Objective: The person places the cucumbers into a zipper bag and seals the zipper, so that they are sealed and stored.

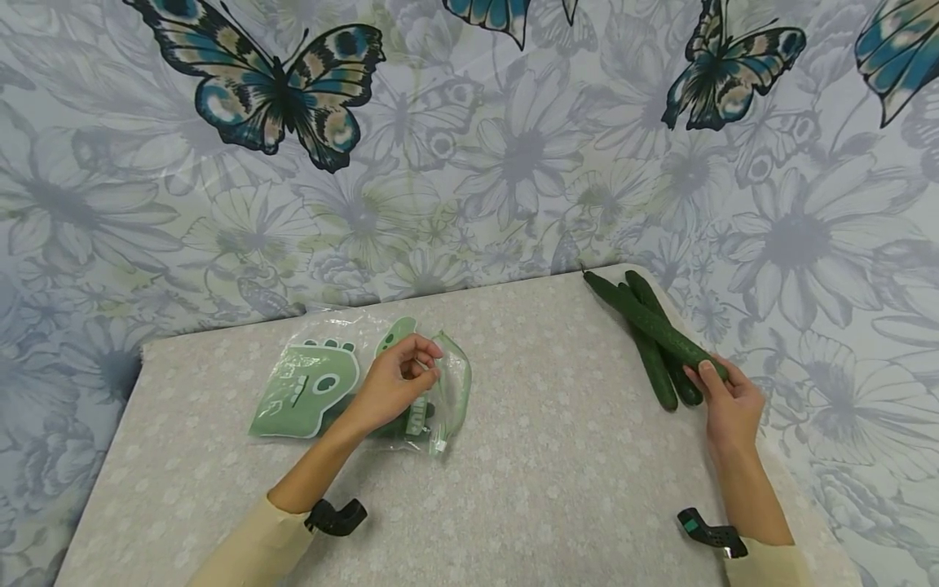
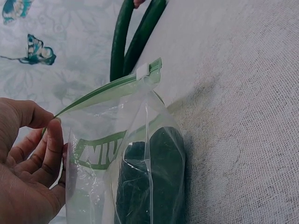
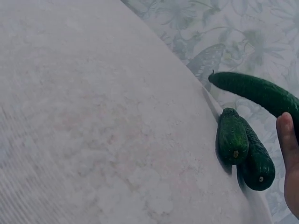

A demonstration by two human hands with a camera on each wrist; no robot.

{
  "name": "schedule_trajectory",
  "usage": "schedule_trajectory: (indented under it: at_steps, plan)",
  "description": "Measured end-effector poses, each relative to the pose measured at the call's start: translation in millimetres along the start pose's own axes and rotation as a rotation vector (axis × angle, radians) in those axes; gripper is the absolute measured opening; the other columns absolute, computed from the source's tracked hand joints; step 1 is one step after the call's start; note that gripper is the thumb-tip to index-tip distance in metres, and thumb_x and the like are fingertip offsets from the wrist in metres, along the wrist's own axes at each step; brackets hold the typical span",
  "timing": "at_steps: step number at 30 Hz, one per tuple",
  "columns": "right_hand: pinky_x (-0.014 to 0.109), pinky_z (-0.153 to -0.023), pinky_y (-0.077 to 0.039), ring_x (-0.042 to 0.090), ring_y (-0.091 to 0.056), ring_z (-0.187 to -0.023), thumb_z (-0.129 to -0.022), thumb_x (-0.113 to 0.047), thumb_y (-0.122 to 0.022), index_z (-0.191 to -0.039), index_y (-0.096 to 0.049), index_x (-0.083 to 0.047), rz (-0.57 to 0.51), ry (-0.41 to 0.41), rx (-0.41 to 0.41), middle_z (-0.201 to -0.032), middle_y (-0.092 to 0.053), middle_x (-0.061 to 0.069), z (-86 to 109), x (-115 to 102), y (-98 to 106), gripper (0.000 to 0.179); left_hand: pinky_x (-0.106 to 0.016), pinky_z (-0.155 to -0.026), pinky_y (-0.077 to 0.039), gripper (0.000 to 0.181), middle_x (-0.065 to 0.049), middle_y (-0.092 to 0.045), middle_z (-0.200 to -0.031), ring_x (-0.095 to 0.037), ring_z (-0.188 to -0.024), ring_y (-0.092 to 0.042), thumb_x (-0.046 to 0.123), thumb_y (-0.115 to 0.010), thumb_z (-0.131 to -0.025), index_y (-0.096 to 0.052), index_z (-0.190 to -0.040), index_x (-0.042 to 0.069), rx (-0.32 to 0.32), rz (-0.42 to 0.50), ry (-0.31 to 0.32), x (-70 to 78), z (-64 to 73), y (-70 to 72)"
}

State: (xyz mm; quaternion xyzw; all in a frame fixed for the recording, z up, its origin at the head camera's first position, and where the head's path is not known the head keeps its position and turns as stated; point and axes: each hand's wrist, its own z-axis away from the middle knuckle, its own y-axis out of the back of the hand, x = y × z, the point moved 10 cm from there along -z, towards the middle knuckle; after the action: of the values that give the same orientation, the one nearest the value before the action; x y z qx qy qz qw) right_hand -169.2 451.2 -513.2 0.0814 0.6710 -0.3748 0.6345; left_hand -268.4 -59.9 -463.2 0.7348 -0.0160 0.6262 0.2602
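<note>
My left hand (image 1: 396, 379) pinches the green zip edge of a clear zip bag (image 1: 456, 383) that lies on the table. A green cartoon face is printed on the bag, and its white slider (image 2: 142, 71) sits at one end of the zip. Dark green cucumbers (image 2: 167, 172) show through the plastic in the left wrist view. At the right, my right hand (image 1: 734, 403) grips one end of a long cucumber (image 1: 653, 322), thumb on top. Beneath it, two more cucumbers (image 3: 232, 137) lie side by side on the table, their blunt ends showing in the right wrist view.
A pale patterned cloth covers the table (image 1: 543, 456). Its back edge meets a wall hanging (image 1: 513, 163) printed with flowers and butterflies. The two loose cucumbers lie close to the table's right edge. Each wrist wears a black device (image 1: 337, 518).
</note>
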Motion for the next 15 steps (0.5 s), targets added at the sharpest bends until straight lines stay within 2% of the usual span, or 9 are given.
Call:
schedule_trajectory:
  at_steps: [5, 8, 12, 15]
  plan:
    - [0.025, -0.087, -0.064, 0.016, -0.082, -0.094, -0.102, 0.009, -0.063, -0.125, -0.072, 0.005, -0.051, 0.089, -0.145, -0.111, -0.078, 0.006, 3.6, -11.0, -10.3, 0.025, -0.024, -0.072, -0.055, 0.018, -0.008, -0.068, -0.103, -0.015, -0.079, -0.065, 0.010, -0.071, -0.101, -0.068, -0.117, 0.017, 0.003, -0.003, 0.000, 1.6, -0.5, -0.6]
    - [0.025, -0.089, -0.063, 0.014, -0.081, -0.099, -0.103, 0.008, -0.061, -0.126, -0.071, 0.006, -0.010, 0.129, -0.234, -0.115, -0.077, 0.006, 7.5, -16.3, -17.5, 0.024, -0.024, -0.072, -0.055, 0.018, -0.009, -0.068, -0.103, -0.015, -0.079, -0.065, 0.010, -0.072, -0.100, -0.068, -0.118, 0.015, 0.004, 0.001, -0.007, 3.9, -0.8, -0.9]
    - [0.026, -0.092, -0.063, 0.013, -0.078, -0.108, -0.106, 0.007, -0.058, -0.128, -0.069, 0.009, 0.026, 0.154, -0.337, -0.123, -0.076, 0.005, 12.7, -19.2, -25.6, 0.025, -0.024, -0.073, -0.055, 0.019, -0.010, -0.068, -0.103, -0.015, -0.079, -0.064, 0.010, -0.072, -0.100, -0.068, -0.118, 0.013, -0.001, 0.005, -0.016, 5.8, -0.9, -2.0]
    - [0.027, -0.092, -0.063, 0.013, -0.077, -0.111, -0.107, 0.008, -0.054, -0.128, -0.068, 0.011, 0.013, 0.159, -0.413, -0.126, -0.076, 0.006, 16.8, -20.8, -31.4, 0.025, -0.024, -0.072, -0.055, 0.018, -0.009, -0.068, -0.102, -0.014, -0.079, -0.064, 0.009, -0.072, -0.100, -0.068, -0.118, 0.014, -0.004, 0.007, -0.010, 4.9, -1.0, -2.8]
